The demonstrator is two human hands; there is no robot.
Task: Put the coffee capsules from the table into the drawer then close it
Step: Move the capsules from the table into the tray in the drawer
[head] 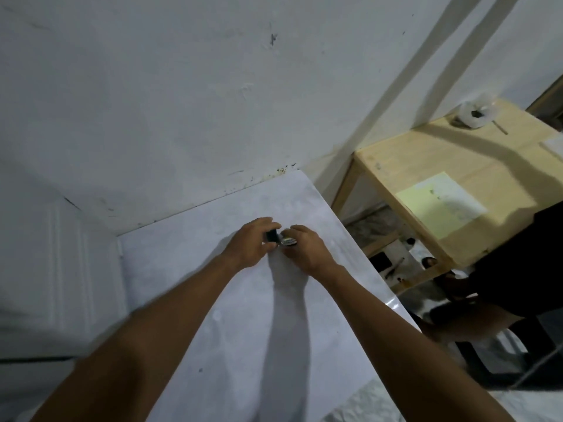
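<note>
Both hands are stretched forward over the white counter (189, 254) and meet close to each other, almost touching. The left hand (251, 243) has its fingers curled and pinches a dark capsule (271, 236) between the thumb and the fingertips. Just beside it, the right hand (306, 249) bends its fingers around a silvery capsule (288, 240), whose shiny foil face looks toward the left hand. The two capsules are side by side in the small gap between the hands, just above the counter surface. The picture is a little blurred here, so I cannot tell if the capsules touch each other or the counter.

Beyond the hands the counter ends at a white wall (182, 102) with some dark marks. To the right of the right hand, well apart, stands a wooden counter (426, 159) of light colour. On its top lies a pale yellow paper (438, 205), and farther from the hands there is a crumpled white plastic bag (475, 114). Under this top a lower shelf (393, 263) carries several small dark things, too small to name.
</note>
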